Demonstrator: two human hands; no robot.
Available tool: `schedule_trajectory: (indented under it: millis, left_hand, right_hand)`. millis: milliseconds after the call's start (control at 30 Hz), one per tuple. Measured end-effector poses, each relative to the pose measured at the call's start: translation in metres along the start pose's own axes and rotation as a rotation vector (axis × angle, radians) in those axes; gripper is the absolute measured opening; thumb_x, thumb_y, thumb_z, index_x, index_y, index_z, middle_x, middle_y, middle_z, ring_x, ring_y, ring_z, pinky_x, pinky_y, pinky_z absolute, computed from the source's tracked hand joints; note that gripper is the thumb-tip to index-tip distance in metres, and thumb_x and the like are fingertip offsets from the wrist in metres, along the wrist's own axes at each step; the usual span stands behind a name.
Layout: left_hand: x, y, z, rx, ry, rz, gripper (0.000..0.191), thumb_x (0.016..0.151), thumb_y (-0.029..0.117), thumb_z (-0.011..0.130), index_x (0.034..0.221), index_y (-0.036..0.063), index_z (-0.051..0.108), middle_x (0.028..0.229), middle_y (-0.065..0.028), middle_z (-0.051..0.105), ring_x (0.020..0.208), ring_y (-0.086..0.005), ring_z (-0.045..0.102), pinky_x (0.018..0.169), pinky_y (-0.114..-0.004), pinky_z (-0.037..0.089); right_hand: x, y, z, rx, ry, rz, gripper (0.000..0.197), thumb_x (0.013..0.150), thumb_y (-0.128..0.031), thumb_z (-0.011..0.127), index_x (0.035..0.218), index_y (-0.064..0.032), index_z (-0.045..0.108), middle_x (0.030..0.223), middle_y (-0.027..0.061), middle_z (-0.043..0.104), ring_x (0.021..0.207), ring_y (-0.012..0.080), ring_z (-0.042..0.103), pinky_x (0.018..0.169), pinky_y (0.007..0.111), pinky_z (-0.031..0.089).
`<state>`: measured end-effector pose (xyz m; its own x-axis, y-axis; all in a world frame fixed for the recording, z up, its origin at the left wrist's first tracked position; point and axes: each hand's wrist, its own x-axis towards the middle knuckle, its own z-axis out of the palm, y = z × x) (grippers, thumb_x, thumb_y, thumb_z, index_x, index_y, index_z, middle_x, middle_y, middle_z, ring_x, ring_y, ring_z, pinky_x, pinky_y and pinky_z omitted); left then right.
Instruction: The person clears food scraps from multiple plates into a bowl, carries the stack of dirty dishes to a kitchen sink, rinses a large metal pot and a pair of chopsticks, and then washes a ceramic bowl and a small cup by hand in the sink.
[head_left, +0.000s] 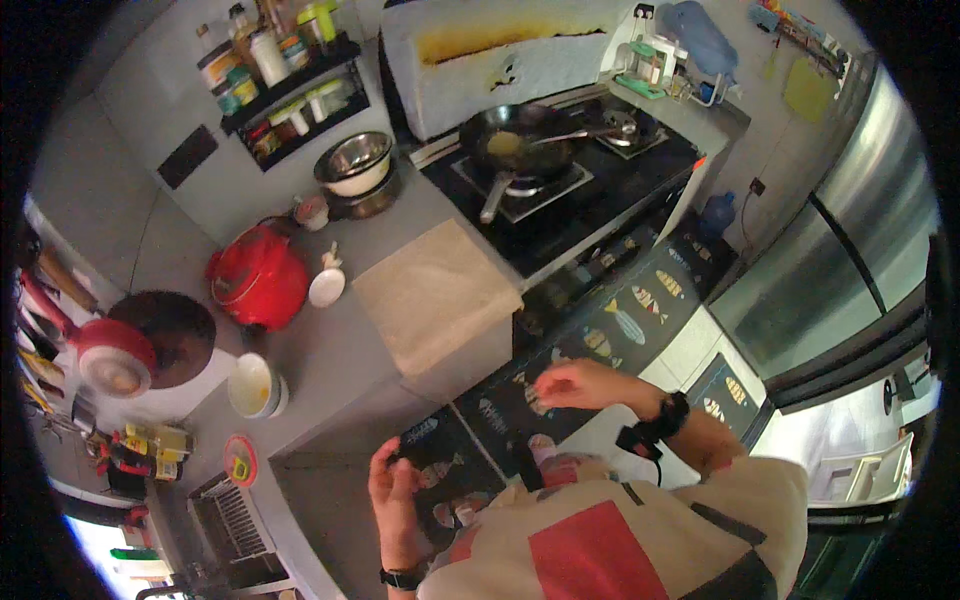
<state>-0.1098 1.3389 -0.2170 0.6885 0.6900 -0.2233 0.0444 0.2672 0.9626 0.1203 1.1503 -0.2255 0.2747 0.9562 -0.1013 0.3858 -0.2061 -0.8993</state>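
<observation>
My left hand (393, 480) is raised at the lower middle, fingers curled loosely and apart, holding nothing. My right hand (574, 384) hovers over the patterned floor mat, its fingers bent towards the thumb; whether something small is between them I cannot tell. Neither hand touches the counter. Before me a sheet of brown paper (439, 296) lies on the counter corner, slightly over its edge. Beyond it a dark wok (551, 154) with something yellowish inside sits on the black gas stove (525, 244). A utensil with a metal handle (574, 136) rests in the wok.
A red rice cooker (259, 281), a small white dish (327, 288), stacked bowls (257, 386) and metal bowls (360, 161) stand on the counter. Left are hanging pans (116, 356) and a sink rack (229, 517). A steel fridge (832, 225) stands at right.
</observation>
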Motion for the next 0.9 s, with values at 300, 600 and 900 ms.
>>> schedule_trajectory:
  millis: [300,600,900]
  left_hand:
    - [0.079,-0.003,0.012,0.098,-0.357,-0.113,0.038,0.072,0.01,0.048,0.106,0.0052,0.032,0.077,-0.0038,0.047,0.061,-0.0099,0.047,0.052,-0.02,0.037]
    - [0.122,-0.015,0.035,0.051,-0.423,-0.111,0.037,0.072,0.011,0.048,0.105,0.0048,0.033,0.077,-0.0029,0.046,0.063,-0.0103,0.046,0.053,-0.02,0.036]
    - [0.115,-0.011,0.059,0.065,-0.286,-0.126,0.032,0.072,0.011,0.047,0.102,0.0055,0.037,0.074,-0.0025,0.046,0.062,-0.0104,0.047,0.053,-0.021,0.036]
  right_hand:
    - [0.009,0.023,-0.03,0.418,0.539,0.149,0.025,0.07,-0.013,0.053,0.092,-0.0054,0.043,0.072,0.0043,0.052,0.063,0.0103,0.05,0.055,0.022,0.041]
    - [0.067,0.086,-0.185,0.824,1.091,0.059,0.041,0.063,-0.014,0.061,0.097,-0.0052,0.04,0.071,0.005,0.049,0.063,0.015,0.05,0.054,0.026,0.042]
    - [0.078,0.056,-0.258,0.61,0.856,-0.03,0.017,0.069,-0.022,0.052,0.077,-0.0061,0.049,0.07,0.0027,0.05,0.056,0.013,0.049,0.047,0.021,0.039]
